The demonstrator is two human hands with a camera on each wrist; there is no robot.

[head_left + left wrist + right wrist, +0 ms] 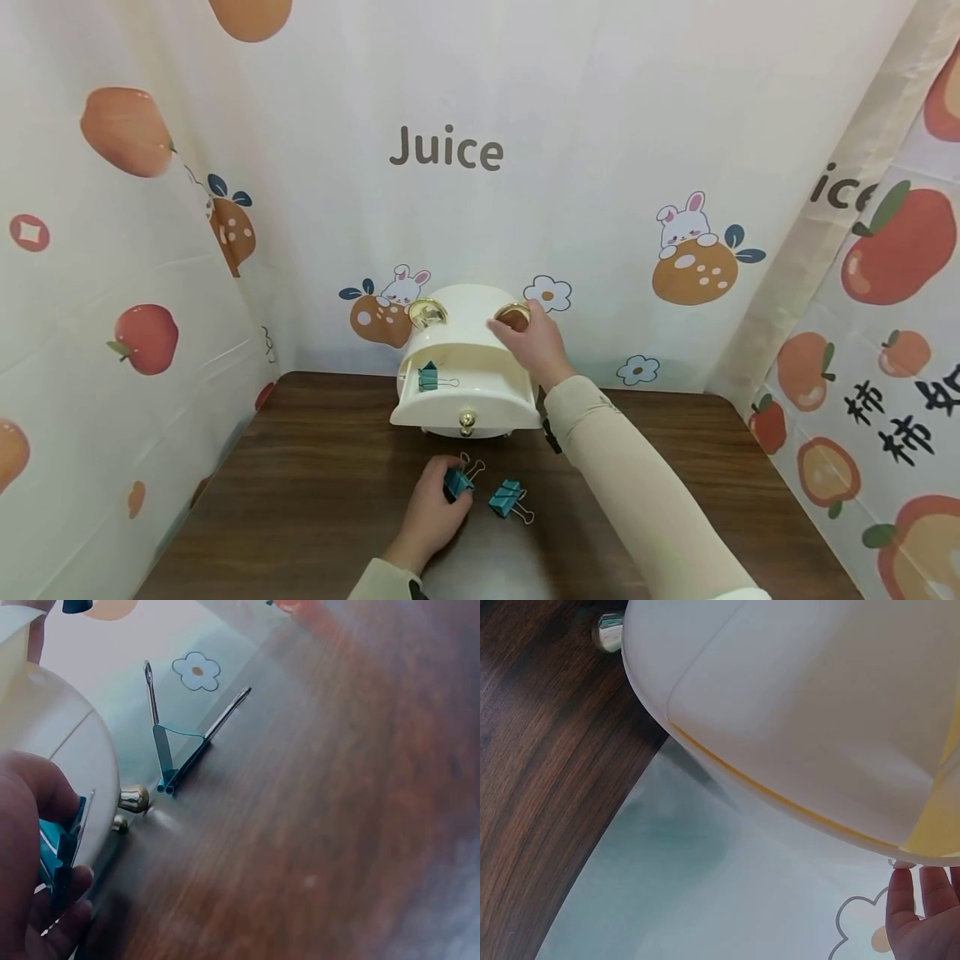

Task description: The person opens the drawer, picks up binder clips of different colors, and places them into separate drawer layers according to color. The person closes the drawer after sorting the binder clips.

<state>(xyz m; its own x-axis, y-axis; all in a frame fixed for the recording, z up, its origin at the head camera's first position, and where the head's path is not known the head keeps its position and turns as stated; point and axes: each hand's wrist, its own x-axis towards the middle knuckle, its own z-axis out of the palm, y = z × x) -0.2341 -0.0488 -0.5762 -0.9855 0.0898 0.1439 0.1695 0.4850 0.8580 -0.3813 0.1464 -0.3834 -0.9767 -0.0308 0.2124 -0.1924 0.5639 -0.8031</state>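
Note:
A cream drawer box (pixel 471 317) with two round gold-rimmed ears stands at the table's back; its upper drawer (pixel 427 412) is pulled out. One teal binder clip (pixel 427 380) lies at the left inside the drawer. My left hand (pixel 433 510) pinches another teal binder clip (pixel 456 483) in front of the box, its wire handles upward. Just right of it, a third binder clip (pixel 506 497) lies on the table with both handles spread. My right hand (pixel 542 343) grips the box's right ear (pixel 514 313), thumb in front; in the right wrist view its fingers (pixel 901 896) show at the box's edge.
The dark wooden table (pixel 315 483) runs under everything. Behind it and at both sides hang printed curtains (pixel 585 167) with fruit and rabbits. Small gold knobs (pixel 467 418) stick out from the drawer fronts.

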